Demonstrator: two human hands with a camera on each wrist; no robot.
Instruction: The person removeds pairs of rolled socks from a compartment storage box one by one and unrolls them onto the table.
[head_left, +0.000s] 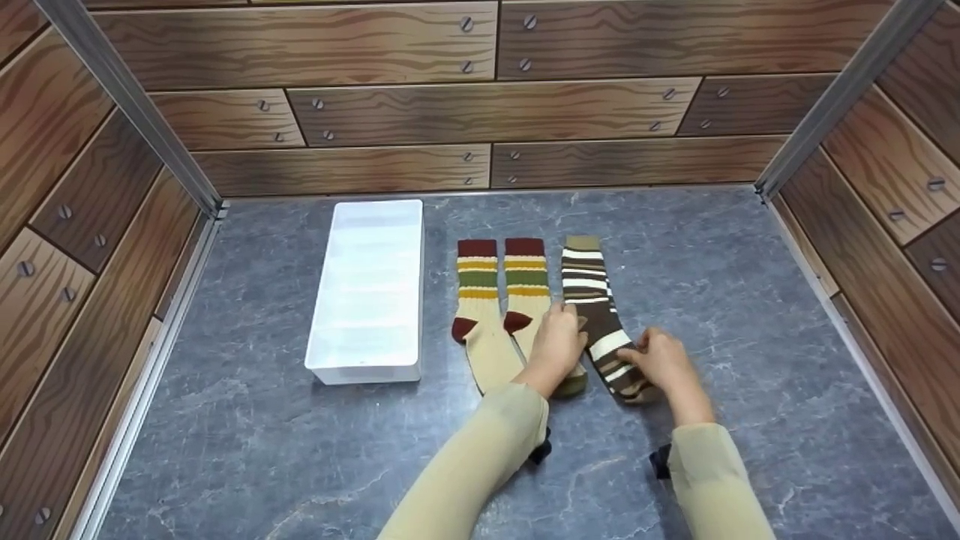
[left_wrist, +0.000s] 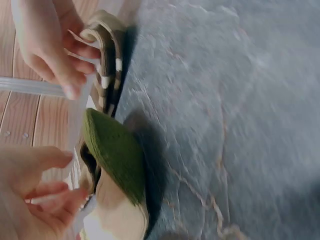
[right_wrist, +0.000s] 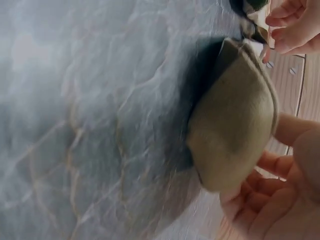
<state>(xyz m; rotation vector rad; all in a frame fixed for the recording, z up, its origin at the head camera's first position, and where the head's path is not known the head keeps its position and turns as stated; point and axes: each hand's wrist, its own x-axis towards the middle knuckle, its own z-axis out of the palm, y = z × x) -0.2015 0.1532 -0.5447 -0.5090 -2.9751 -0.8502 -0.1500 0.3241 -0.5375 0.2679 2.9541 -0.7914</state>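
A brown, white and olive striped sock (head_left: 586,289) lies rightmost in the head view. My right hand (head_left: 664,360) is at its right edge near the toe, thumb and finger pinching the fabric; in the right wrist view the tan toe (right_wrist: 235,120) partly hides these fingers. My left hand (head_left: 556,345) reaches over a cream sock (head_left: 525,277) with maroon cuff and heel, fingertips beside the striped sock's heel. In the left wrist view its thumb and fingers stand apart, close to the socks. The cream sock's green toe (left_wrist: 115,155) shows there. A matching cream sock (head_left: 487,352) lies to the left.
A long white box (head_left: 367,367) with several compartments stands left of the socks on the grey marbled surface (head_left: 247,420). Wood-patterned walls (head_left: 390,112) with metal corner strips surround the surface at the back and both sides.
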